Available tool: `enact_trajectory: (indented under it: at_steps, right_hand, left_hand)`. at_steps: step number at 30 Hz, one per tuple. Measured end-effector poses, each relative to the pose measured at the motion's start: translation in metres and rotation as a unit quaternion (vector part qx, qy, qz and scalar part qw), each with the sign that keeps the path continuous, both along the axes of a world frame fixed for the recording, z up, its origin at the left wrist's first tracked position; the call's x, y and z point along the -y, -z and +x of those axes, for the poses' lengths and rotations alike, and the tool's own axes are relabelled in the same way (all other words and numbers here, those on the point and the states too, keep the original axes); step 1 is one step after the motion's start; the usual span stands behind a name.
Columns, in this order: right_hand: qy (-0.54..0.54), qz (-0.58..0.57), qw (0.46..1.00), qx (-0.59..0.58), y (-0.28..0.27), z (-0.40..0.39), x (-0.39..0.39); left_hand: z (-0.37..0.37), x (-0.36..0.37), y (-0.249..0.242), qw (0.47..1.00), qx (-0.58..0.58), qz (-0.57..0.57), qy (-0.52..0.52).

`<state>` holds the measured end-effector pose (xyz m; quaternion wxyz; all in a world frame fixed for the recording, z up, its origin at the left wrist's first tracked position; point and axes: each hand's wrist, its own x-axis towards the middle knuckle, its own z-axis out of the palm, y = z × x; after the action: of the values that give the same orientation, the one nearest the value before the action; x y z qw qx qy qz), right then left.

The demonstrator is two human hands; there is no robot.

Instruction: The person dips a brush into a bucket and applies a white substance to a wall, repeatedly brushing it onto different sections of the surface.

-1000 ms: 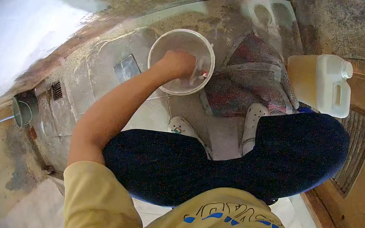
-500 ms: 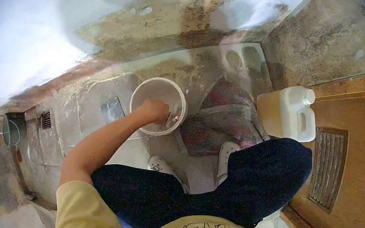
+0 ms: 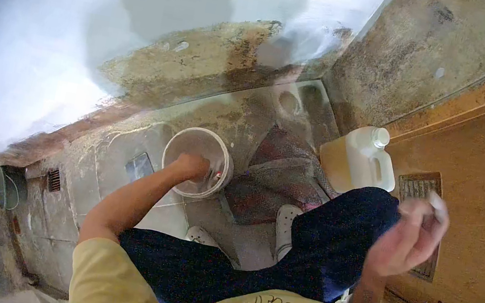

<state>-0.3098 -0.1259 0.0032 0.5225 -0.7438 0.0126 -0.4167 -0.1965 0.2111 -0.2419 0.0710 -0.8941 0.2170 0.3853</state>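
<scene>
My left hand [image 3: 191, 167] reaches down into a whitish round bucket [image 3: 187, 143], its fingers curled in. What they grip, if anything, is hidden; a small red-and-white spot [image 3: 217, 174] shows beside them, too small to name. My right hand [image 3: 410, 239] is raised above my right knee, palm side partly turned up. Its fingers are loosely bent and apart, somewhat blurred, with nothing seen between them. Nearest to it stands a translucent jug [image 3: 361, 159] with a white cap and yellowish liquid, by the wooden door.
A dark, wet-looking cloth [image 3: 275, 186] lies on the floor right of the bucket. A flat grey rectangle [image 3: 139, 166] is to its left. A stained wall [image 3: 194, 55] rises ahead, a wooden door [image 3: 473, 166] with a vent [image 3: 421, 186] at right. My clogs [image 3: 285, 227] are close to the bucket.
My right hand has come into view at the right, raised over the knee. My left hand stays in the bucket. The view has shifted slightly.
</scene>
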Motion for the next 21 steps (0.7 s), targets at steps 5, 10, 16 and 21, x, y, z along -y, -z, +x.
enact_trajectory:
  at_steps: [5, 10, 16, 21]
  right_hand:
    - [-0.279, -0.21, 0.936, -0.039, 0.019, 0.04, -0.068]
    - [-0.36, -0.336, 0.87, -0.024, 0.048, 0.03, -0.07]
    - [-0.253, -0.114, 0.961, 0.012, 0.036, 0.011, -0.042]
    - [-0.096, 0.066, 0.991, 0.066, 0.02, 0.015, -0.023]
  left_hand:
    - [-0.001, 0.005, 0.007, 1.0, -0.007, -0.017, -0.007]
    - [-0.006, -0.006, 0.01, 0.998, 0.029, -0.042, -0.033]
    - [-0.007, -0.009, 0.004, 0.998, 0.042, -0.038, 0.019]
    - [-0.018, -0.009, -0.004, 0.997, 0.072, -0.039, -0.008]
